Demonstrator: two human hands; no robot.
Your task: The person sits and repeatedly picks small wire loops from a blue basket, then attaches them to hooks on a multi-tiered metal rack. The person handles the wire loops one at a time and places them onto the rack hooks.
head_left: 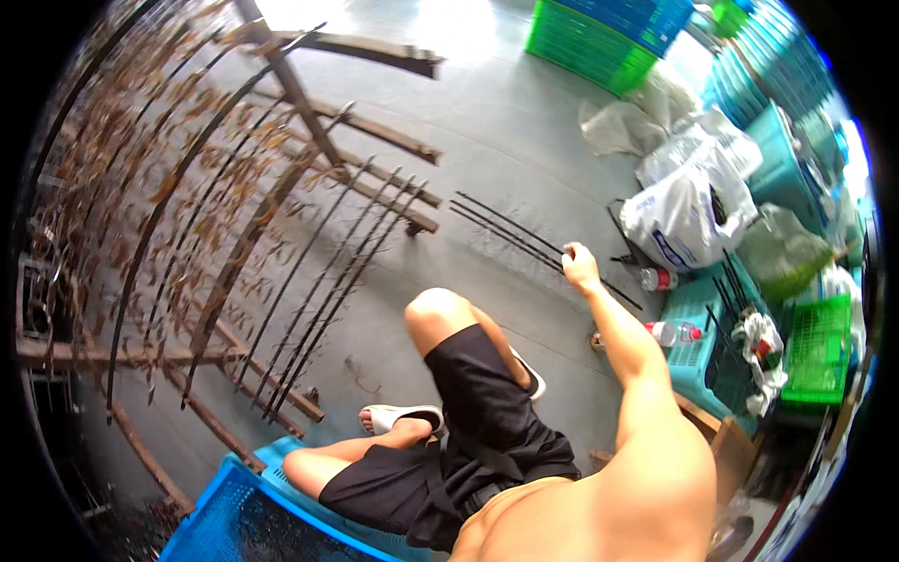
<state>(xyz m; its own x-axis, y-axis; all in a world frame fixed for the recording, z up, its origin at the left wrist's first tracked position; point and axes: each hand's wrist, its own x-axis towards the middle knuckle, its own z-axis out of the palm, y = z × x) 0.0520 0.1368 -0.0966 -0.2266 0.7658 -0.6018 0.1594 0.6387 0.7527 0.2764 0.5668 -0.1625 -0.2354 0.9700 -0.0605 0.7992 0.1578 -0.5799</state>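
My right hand (581, 266), at the end of my outstretched right arm, is closed around long thin dark rods (510, 231). The rods slant above the grey floor, with their far ends pointing toward the rack and fine wispy bits along them. My left hand is out of view. To the left stands a wooden rack (389, 142). Several similar dark rods (330, 298) lie across it side by side, with thin bits hanging from them. Farther left, more rods carry many brown, curled, dry-looking strips (173, 178).
A blue basket (220, 501) with dark contents sits at the lower left. On the right are a teal crate (688, 365) with bottles, a white plastic bag (688, 211) and a green basket (817, 351). Green and blue crates (590, 47) are stacked at the back.
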